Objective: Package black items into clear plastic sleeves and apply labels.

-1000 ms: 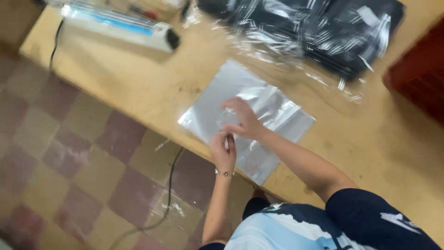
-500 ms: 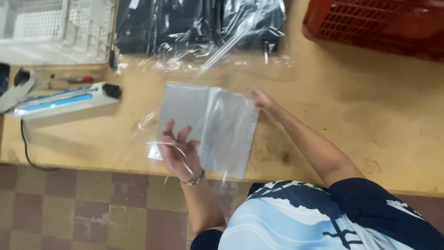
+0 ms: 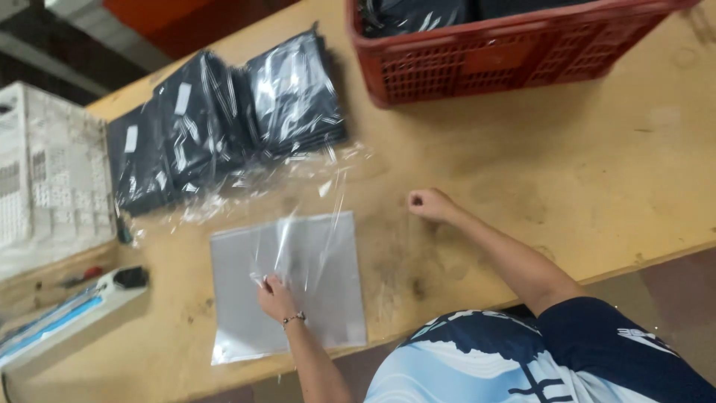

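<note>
Head view, only one. Landmark: clear plastic bag (image 3: 298, 287), lying flat on the wooden table (image 3: 567, 179) at the near edge, grey-looking sheet inside or under it, can't tell which.

Left hand (image 3: 274, 297) sits on the bag's middle, fingers pinched together on a loose upper layer of the clear film, lifting it; a strip of film rises from the pinch toward the far side. Bead bracelet on that wrist.

Right hand (image 3: 429, 204) is right of the bag, just off its far-right corner, resting on bare table. Curled into a fist, fingers together; whether it holds anything can't be told. Not touching the bag.

Beyond the bag, far side: stacks of dark folded garments in clear bags (image 3: 231, 112), two or three piles side by side, with loose crumpled film (image 3: 253, 190) between them and the bag.

Far right of the bag: red plastic crate (image 3: 514, 63) with dark packed items inside, well apart from it.

Left of the bag: white lattice basket (image 3: 52, 179) at the table's end, and nearer, a white and blue heat sealer (image 3: 67, 317) with a black knob, near the bag's left edge but not touching.

Person's blue and white shirt (image 3: 522, 362) at the bottom, near-right of the bag.
</note>
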